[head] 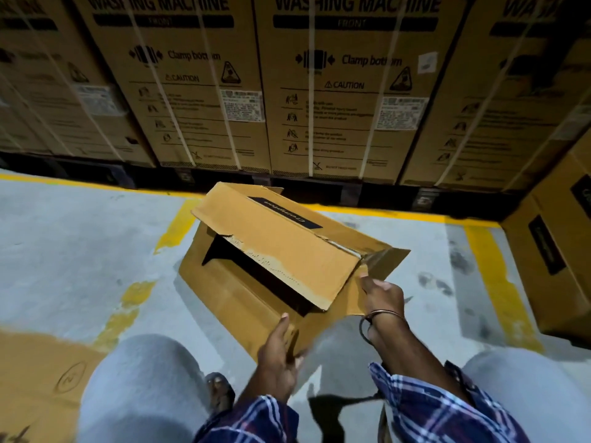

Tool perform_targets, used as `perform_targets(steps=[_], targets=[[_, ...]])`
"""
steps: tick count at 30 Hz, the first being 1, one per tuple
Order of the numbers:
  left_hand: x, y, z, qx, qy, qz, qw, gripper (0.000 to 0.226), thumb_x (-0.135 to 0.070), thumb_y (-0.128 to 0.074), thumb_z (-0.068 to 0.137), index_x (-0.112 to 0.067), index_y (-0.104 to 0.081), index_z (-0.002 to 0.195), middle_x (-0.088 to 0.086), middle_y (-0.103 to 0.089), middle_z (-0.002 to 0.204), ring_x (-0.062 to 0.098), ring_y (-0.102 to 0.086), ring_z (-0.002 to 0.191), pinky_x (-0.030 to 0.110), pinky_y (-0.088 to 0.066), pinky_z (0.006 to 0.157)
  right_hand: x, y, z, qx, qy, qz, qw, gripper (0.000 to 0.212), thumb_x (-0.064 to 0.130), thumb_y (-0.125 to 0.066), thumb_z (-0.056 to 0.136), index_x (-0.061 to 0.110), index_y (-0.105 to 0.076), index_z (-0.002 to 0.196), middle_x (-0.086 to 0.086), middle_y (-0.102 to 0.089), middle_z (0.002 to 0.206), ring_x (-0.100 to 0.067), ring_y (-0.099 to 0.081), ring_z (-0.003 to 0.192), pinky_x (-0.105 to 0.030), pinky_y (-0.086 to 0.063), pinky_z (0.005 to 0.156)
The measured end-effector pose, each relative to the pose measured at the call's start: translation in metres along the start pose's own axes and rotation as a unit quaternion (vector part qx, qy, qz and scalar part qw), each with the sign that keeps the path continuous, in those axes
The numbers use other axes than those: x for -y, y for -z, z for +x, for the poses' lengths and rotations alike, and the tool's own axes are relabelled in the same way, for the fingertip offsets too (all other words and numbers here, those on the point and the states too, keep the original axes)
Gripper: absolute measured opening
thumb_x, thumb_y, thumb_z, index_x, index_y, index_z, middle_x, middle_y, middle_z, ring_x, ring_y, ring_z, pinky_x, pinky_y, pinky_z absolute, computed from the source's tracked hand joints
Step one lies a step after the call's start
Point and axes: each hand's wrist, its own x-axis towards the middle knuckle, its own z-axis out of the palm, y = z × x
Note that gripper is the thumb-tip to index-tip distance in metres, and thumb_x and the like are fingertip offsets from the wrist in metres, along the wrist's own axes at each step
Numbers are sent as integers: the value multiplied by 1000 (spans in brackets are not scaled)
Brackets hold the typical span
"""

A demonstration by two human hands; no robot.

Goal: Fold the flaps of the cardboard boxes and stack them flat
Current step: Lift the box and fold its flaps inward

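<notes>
A brown cardboard box (281,238) lies tilted on the grey floor in front of me, partly collapsed, with a dark opening showing under its upper panel. A black label runs along its top side. My left hand (279,353) grips the box's near bottom edge, thumb on the outer face. My right hand (382,294) holds the right end of the box by the side flap, fingers curled around the cardboard edge. A bangle and a cord sit on my right wrist.
A wall of tall washing machine cartons (204,91) stands behind a yellow floor line (367,211). Another brown box (556,251) stands at the right. A flat cardboard sheet (41,378) lies at the lower left. My knees (144,378) frame the bottom.
</notes>
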Motion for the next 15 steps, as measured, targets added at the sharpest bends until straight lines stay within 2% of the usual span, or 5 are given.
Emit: perform_targets(steps=[2,4,8,13,15], targets=[[-7,0,7,-60,-89,-18,994,54,7,-72,86,16,-48,133,27,-66,111,40,-70,92,47,-64,67,9,1,-8,37,-2,-22,999,20,20,-77,89,2,-69,84,-6,-60,67,-19,-58,59,-26,-47,59],[-16,4,7,-98,-144,1,985,54,20,-62,83,11,-49,135,25,-64,100,34,-67,80,36,-60,54,18,8,-12,115,-39,-47,992,20,20,-76,91,1,-69,92,-9,-63,70,-19,-64,57,-24,-53,51],[-23,13,-3,-161,-163,41,973,54,19,-63,82,3,-51,133,18,-61,87,30,-61,74,38,-55,64,29,23,5,199,-150,-61,966,52,47,-75,88,2,-68,114,-15,-66,96,-36,-70,89,-54,-61,83],[-26,23,-14,-163,-196,82,964,49,19,-57,87,-8,-48,126,13,-56,96,27,-58,82,36,-52,61,-3,21,47,137,-298,64,943,100,76,-78,66,3,-57,132,-19,-62,132,-37,-63,120,-55,-52,100],[-26,26,-15,-151,-202,88,964,51,18,-56,88,-10,-45,129,13,-55,99,28,-58,86,37,-53,66,-21,15,59,118,-306,38,944,96,76,-78,65,8,-63,131,-18,-72,118,-34,-67,114,-52,-53,100]])
